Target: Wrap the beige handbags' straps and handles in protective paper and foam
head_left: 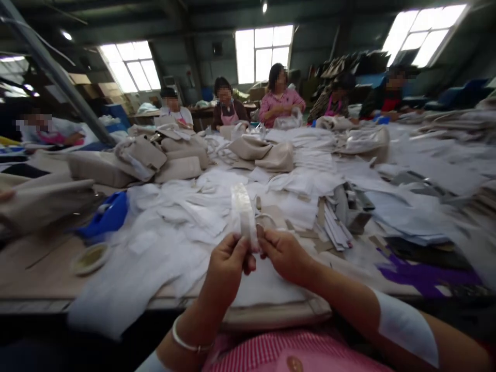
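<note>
My left hand (pixel 230 263) is closed, pinching a curved pale strap (pixel 246 219) that looks wrapped in shiny translucent film. The strap arches up and away from my fingers. Close beside it, my right hand (pixel 287 256) is closed with thumb and fingertips on the strap's right side, by a small brown end piece (pixel 260 230). A thin pale loop lies behind this hand; whether it belongs to the strap I cannot tell. Below both hands, a beige folded piece (pixel 275 315) with a white sheet (pixel 267 284) on it rests at the table's front edge.
White sheets (pixel 163 232) cover much of the table. To the left are a blue container (pixel 106 214) and a small round dish (pixel 90 258). At the right lie a metal holder (pixel 351 206) and purple material (pixel 418 271). Beige bags (pixel 267 152) stand farther back; several people sit beyond.
</note>
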The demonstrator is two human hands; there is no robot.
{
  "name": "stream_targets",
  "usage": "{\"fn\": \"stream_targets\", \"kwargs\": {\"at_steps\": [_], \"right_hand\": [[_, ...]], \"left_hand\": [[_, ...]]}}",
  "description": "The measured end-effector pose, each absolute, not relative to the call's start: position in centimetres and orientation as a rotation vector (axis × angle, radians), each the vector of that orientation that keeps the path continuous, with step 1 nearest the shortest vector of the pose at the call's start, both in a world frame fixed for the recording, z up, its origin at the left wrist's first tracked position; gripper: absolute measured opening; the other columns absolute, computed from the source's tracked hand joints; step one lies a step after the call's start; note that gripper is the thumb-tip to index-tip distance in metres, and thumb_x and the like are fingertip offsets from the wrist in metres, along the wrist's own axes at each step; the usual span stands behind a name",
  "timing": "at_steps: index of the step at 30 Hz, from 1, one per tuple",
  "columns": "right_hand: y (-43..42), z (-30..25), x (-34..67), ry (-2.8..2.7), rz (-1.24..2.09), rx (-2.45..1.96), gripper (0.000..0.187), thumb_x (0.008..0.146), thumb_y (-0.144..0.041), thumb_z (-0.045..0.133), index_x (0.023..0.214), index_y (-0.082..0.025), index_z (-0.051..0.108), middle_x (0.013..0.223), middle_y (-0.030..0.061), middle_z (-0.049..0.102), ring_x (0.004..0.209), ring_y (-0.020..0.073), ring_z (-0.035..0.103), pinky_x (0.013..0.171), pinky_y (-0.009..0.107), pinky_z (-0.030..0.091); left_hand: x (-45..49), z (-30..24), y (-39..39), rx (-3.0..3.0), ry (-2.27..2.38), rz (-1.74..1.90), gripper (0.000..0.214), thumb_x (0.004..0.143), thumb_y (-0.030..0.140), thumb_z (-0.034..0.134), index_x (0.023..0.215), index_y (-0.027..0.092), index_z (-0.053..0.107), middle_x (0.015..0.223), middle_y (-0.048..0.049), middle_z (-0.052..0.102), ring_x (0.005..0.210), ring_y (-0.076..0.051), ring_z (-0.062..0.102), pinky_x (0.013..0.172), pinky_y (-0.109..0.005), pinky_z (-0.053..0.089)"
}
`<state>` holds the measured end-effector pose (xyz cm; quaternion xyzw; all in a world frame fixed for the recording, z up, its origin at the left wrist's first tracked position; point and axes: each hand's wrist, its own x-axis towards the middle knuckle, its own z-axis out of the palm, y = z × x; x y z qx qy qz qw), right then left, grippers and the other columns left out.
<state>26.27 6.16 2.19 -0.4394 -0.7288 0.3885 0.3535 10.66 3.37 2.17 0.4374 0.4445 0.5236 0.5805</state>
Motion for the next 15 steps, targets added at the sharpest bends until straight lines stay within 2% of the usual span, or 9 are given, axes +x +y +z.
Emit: {"fn": "stream_targets", "kwargs": {"at_steps": [3, 7, 12, 15], "right_hand": [[6.9, 2.3, 26.4, -2.116, 0.827, -1.085, 0.023, 0.095, -0.019, 0.041, 0.078, -0.018, 0.057, 0.07, 0.0006, 0.059, 0.065, 0.0125, 0.052, 0.065, 0.026, 0.039], [7.1, 2.6, 26.4, -2.226, 0.785, -1.124, 0.022, 0.091, -0.013, 0.043, 0.077, -0.017, 0.058, 0.067, 0.0008, 0.06, 0.062, 0.0121, 0.053, 0.062, 0.025, 0.038], [6.7, 1.6, 26.1, -2.171, 0.824, -1.115, 0.024, 0.083, -0.006, 0.044, 0.085, -0.018, 0.065, 0.074, -0.0003, 0.068, 0.064, 0.0108, 0.059, 0.059, 0.02, 0.039], [7.8, -0.4, 25.5, -2.229, 0.724, -1.087, 0.017, 0.081, -0.012, 0.052, 0.083, -0.018, 0.068, 0.076, -0.0001, 0.071, 0.065, 0.0113, 0.061, 0.055, 0.018, 0.039]], "left_hand": [[10.4, 1.3, 3.7, 0.995, 1.036, 1.223, 0.025, 0.087, 0.041, 0.066, 0.079, 0.017, 0.061, 0.062, 0.0014, 0.063, 0.049, -0.008, 0.054, 0.045, -0.018, 0.04], [10.6, 1.4, 3.4, 0.977, 1.089, 1.231, 0.031, 0.085, 0.046, 0.067, 0.078, 0.017, 0.06, 0.072, -0.0016, 0.068, 0.051, -0.009, 0.058, 0.044, -0.019, 0.041], [10.2, 1.1, 3.4, 1.061, 1.242, 1.19, 0.041, 0.078, 0.055, 0.071, 0.069, 0.017, 0.059, 0.052, 0.0012, 0.061, 0.044, -0.009, 0.048, 0.044, -0.018, 0.035], [10.0, -0.3, 4.4, 1.071, 1.303, 1.152, 0.05, 0.068, 0.067, 0.072, 0.067, 0.019, 0.062, 0.046, 0.0021, 0.058, 0.042, -0.01, 0.045, 0.043, -0.019, 0.035]]}}
